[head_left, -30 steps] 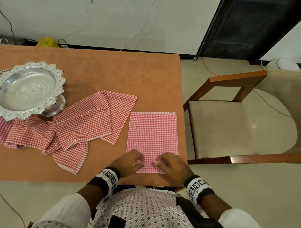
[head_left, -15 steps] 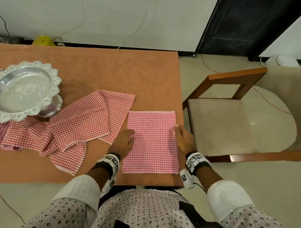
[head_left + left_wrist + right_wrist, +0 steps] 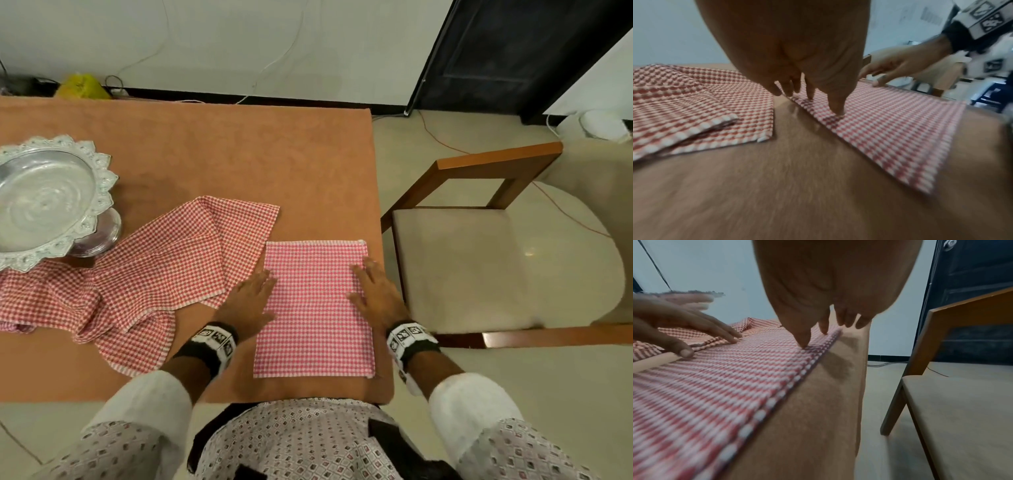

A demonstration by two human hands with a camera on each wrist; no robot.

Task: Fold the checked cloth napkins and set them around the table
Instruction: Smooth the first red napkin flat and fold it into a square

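Note:
A folded red-and-white checked napkin (image 3: 313, 308) (image 3: 888, 123) (image 3: 715, 386) lies flat as a rectangle near the table's right front corner. My left hand (image 3: 251, 301) (image 3: 807, 91) rests flat on its left edge, fingers straight. My right hand (image 3: 375, 291) (image 3: 818, 331) lies flat on its right edge, fingers straight and pressing the cloth. Left of it, several loose checked napkins (image 3: 137, 281) (image 3: 694, 104) lie crumpled and overlapping on the table.
A silver scalloped pedestal tray (image 3: 44, 202) stands at the left on the brown table (image 3: 222, 154), over part of the loose cloths. A wooden chair (image 3: 479, 267) with a beige seat stands close to the table's right edge.
Both hands slid from the napkin's near edge outward to its left and right sides, then a little farther up along those edges. The napkin stays flat in place.

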